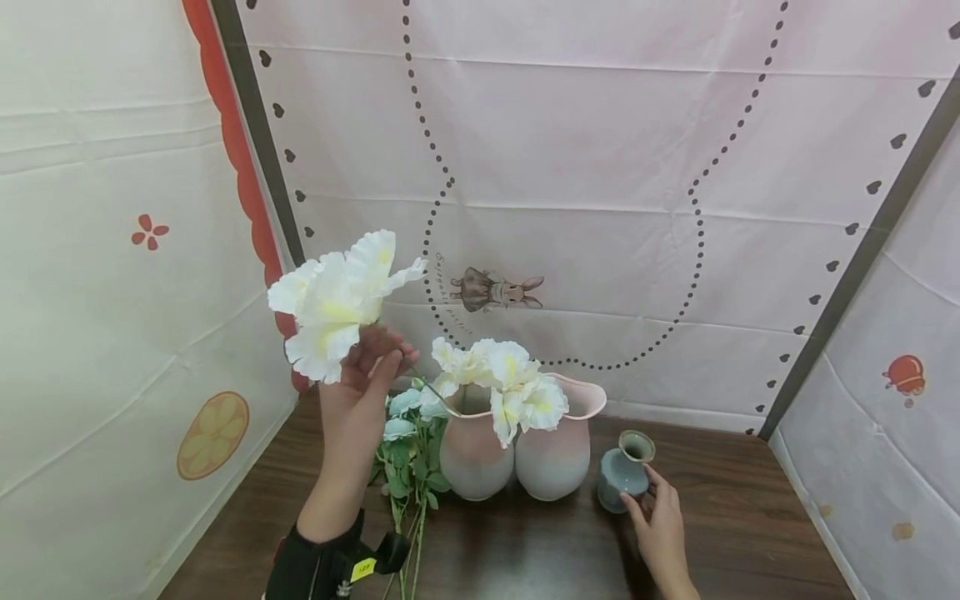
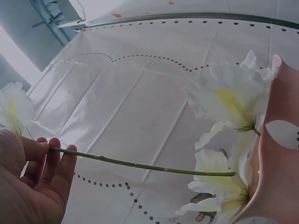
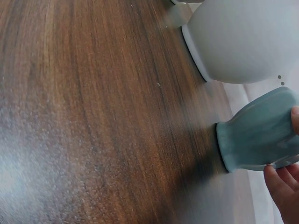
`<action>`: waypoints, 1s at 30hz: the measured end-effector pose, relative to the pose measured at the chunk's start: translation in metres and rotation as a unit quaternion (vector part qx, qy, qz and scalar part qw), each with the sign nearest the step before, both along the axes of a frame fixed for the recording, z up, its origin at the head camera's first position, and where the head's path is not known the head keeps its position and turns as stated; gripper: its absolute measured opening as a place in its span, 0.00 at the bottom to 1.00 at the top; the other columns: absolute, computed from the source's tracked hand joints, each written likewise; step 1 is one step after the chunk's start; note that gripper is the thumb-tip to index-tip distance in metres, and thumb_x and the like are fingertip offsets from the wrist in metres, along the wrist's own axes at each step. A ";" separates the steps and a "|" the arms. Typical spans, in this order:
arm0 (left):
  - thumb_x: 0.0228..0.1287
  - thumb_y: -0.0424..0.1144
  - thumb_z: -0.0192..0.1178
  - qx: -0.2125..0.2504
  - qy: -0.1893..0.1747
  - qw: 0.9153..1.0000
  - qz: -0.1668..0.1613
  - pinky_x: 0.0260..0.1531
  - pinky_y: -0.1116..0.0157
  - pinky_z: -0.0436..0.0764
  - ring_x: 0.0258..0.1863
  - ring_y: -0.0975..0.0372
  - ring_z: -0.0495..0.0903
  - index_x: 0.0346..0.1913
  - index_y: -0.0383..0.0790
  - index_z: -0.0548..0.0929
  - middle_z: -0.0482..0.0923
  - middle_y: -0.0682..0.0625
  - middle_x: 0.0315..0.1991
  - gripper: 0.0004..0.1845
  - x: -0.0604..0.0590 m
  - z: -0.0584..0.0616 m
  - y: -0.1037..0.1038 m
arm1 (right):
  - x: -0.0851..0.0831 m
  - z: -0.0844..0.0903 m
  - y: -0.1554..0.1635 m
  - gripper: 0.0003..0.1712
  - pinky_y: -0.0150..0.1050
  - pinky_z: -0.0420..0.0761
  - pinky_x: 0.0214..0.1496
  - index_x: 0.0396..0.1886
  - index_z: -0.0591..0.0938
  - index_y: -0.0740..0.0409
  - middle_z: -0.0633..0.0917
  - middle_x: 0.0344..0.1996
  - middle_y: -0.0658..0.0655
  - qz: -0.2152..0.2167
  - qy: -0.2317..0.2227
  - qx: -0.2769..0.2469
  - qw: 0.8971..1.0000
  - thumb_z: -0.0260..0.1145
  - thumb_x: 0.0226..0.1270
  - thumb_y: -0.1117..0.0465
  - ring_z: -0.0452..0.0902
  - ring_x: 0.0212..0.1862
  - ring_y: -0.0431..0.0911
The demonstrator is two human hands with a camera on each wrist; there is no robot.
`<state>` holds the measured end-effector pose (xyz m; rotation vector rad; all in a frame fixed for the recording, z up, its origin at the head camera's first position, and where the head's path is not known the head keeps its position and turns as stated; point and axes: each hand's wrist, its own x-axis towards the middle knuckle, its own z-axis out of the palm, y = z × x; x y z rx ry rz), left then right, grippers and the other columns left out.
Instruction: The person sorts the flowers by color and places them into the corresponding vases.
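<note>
My left hand (image 1: 384,357) is raised left of the pink vase and pinches the green stem (image 2: 140,165) of a white artificial flower (image 1: 337,304); its bloom stands above my fingers (image 2: 51,163). The stem's free end points at the white flowers (image 1: 498,379) standing in the pink two-lobed vase (image 1: 517,454), whose rim (image 2: 280,154) is close by. A small blue-grey vase (image 1: 624,475) stands upright on the table just right of the pink vase. My right hand (image 1: 651,500) holds it low on its body, fingers (image 3: 280,186) and thumb on either side of the vase (image 3: 257,135).
A bunch of pale blue flowers with green leaves (image 1: 408,450) lies on the dark wooden table (image 1: 750,517) left of the pink vase. Printed fabric walls (image 1: 600,167) close in the back and both sides. The pink vase's pale base (image 3: 243,37) sits beside the blue one.
</note>
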<state>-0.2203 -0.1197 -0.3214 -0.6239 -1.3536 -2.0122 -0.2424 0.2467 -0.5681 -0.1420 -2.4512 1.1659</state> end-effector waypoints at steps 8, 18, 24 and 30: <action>0.66 0.18 0.56 -0.017 0.010 1.000 0.014 0.47 0.65 0.87 0.42 0.64 0.86 0.51 0.40 0.78 0.83 0.52 0.42 0.17 -0.012 0.001 0.005 | 0.000 -0.003 0.000 0.34 0.51 0.83 0.54 0.68 0.67 0.69 0.73 0.54 0.74 -0.001 0.007 -0.001 1.000 0.69 0.65 0.67 0.77 0.57 0.69; 0.67 0.20 0.57 -0.033 -0.015 0.999 0.016 0.47 0.66 0.86 0.42 0.64 0.85 0.54 0.39 0.75 0.82 0.52 0.42 0.17 -0.022 -0.009 0.008 | -0.002 -0.003 0.001 0.34 0.52 0.83 0.55 0.69 0.66 0.68 0.72 0.54 0.74 0.001 0.002 -0.005 1.000 0.69 0.66 0.67 0.77 0.57 0.69; 0.67 0.21 0.57 -0.028 -0.054 0.998 0.019 0.49 0.66 0.86 0.44 0.66 0.84 0.51 0.44 0.77 0.83 0.55 0.42 0.17 -0.022 -0.012 0.010 | -0.001 -0.002 0.000 0.34 0.52 0.83 0.55 0.69 0.66 0.68 0.72 0.54 0.74 0.003 0.002 -0.005 1.000 0.68 0.67 0.67 0.77 0.57 0.70; 0.67 0.20 0.56 -0.042 -0.042 0.998 0.017 0.50 0.64 0.86 0.44 0.65 0.84 0.51 0.45 0.76 0.82 0.55 0.42 0.18 -0.025 -0.011 0.012 | -0.001 -0.003 0.000 0.34 0.52 0.83 0.55 0.69 0.66 0.68 0.72 0.55 0.74 0.004 -0.003 -0.008 1.000 0.68 0.67 0.67 0.76 0.58 0.70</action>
